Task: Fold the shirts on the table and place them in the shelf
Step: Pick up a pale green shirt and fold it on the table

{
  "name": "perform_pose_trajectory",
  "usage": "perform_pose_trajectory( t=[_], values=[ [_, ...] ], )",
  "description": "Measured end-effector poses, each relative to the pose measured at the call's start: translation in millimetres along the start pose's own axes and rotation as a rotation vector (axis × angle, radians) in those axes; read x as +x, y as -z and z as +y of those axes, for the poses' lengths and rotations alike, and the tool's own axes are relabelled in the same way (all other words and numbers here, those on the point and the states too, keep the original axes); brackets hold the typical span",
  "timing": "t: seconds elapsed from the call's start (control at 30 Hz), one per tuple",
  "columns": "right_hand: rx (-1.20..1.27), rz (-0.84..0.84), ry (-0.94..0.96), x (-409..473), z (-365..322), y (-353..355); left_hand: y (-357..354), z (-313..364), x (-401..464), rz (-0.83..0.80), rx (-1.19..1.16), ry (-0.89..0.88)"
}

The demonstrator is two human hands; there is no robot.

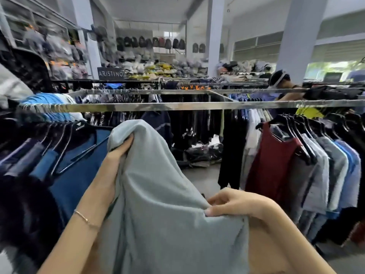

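Clothing shop: steel rail (177, 106) of hung garments, white pillars (215, 34), backpacks on far wall (150, 42), grey floor (203, 178).

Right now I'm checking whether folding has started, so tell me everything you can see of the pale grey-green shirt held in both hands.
The pale grey-green shirt is a plain, soft knit-looking fabric with no print visible. It is held up in the air in front of the metal rail, not folded, hanging in loose creases toward the bottom of the view. The left hand grips a bunched upper corner, raised high; the right hand pinches the cloth lower down between thumb and fingers. Collar, sleeves and hem cannot be made out.
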State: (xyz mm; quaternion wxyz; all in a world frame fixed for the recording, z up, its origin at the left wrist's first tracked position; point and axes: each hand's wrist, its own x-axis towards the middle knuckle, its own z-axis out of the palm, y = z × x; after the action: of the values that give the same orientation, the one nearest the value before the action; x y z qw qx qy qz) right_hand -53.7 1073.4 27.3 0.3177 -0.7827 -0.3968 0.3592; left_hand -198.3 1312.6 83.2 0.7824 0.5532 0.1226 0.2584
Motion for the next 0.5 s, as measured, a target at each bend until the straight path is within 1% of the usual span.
perform_pose_trajectory(
  t=[0.03,0.1,0.17,0.27,0.3,0.33,0.37,0.43,0.5],
  values=[
    [-0.031,-0.047,-0.005,4,-1,-1,3,0,0,-0.018,0.005,0.020],
    [-0.026,-0.059,0.037,15,3,0,9,0,2,-0.035,-0.002,0.011],
    [0.066,0.038,0.129,28,11,3,15,5,6,-0.008,0.017,-0.049],
    [0.311,0.262,0.234,33,16,12,28,15,18,0.035,0.052,-0.166],
    [0.411,0.304,0.265,32,17,16,31,19,20,0.028,0.046,-0.200],
    [0.468,0.310,0.280,30,17,21,34,21,22,0.016,0.037,-0.231],
    [0.449,0.307,0.276,27,17,24,37,23,24,0.015,0.031,-0.258],
    [0.302,0.274,0.239,27,21,26,45,23,28,0.025,0.044,-0.301],
    [0.163,0.210,0.137,30,27,23,51,21,32,0.042,0.054,-0.304]
  ],
)
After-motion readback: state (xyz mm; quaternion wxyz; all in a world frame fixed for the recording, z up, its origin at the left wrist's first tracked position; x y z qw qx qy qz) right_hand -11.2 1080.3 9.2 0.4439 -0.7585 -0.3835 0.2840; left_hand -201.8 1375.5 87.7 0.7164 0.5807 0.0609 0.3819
